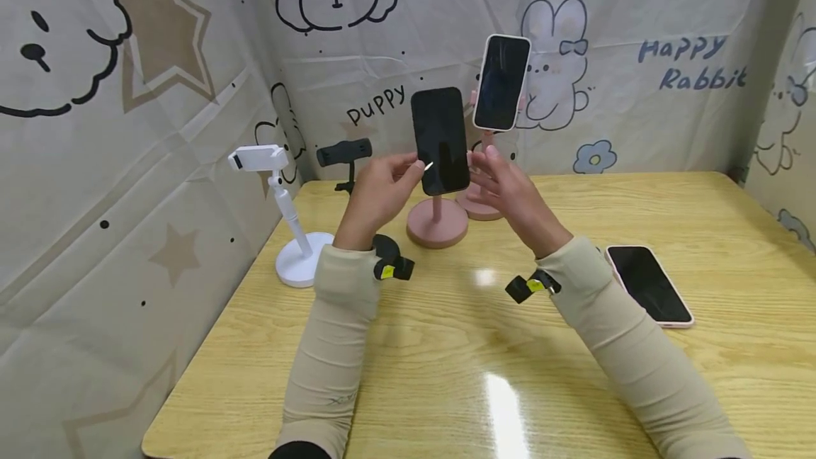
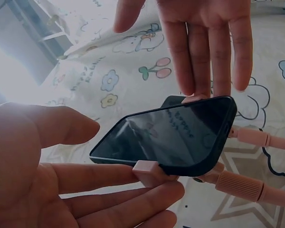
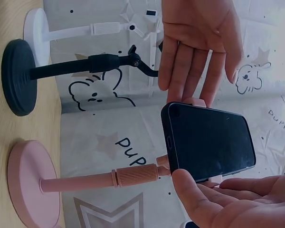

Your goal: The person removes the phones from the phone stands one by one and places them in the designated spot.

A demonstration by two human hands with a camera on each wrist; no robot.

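A black smartphone [image 1: 440, 140] sits upright in the clamp of a pink phone stand [image 1: 437, 224]. My left hand [image 1: 381, 186] is at the phone's left side. In the left wrist view its fingers [image 2: 97, 177] lie extended along the pink clamp jaw, and the thumb stands apart from the screen. My right hand [image 1: 510, 186] is at the other side, fingers extended. The right wrist view shows its fingertips close to the phone's edge and the clamp [image 3: 214, 180]. Behind stands a second pink stand [image 1: 479, 207] bearing a white-cased smartphone [image 1: 502, 83].
On the left are a white phone stand [image 1: 296, 261] and a black phone stand [image 1: 344, 153], both without phones. Another smartphone [image 1: 650, 285] lies flat on the wooden table [image 1: 446, 374], beside my right sleeve. A printed cloth [image 1: 669, 112] hangs behind the table.
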